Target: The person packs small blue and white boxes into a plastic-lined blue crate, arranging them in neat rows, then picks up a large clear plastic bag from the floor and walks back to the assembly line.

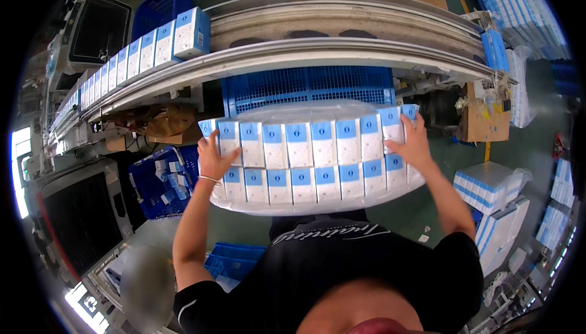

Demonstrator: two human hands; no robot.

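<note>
Two rows of small blue-and-white cartons lie side by side in front of me, the far row (323, 142) and the near row (303, 184). Under and around them spreads a clear plastic bag (274, 207). At the far row's left end is my left hand (215, 160), its thumb on the cartons' faces and its fingers around the end. My right hand (410, 142) clasps the right end the same way, so the row is held between both hands. The undersides of the cartons are hidden.
Beyond the bag stands a blue plastic crate (305, 87). A conveyor (348, 20) crosses behind it, with a line of cartons (146, 50) at its left. A blue basket (146, 181) holds loose cartons at left. Wrapped carton packs (488, 190) are stacked at right.
</note>
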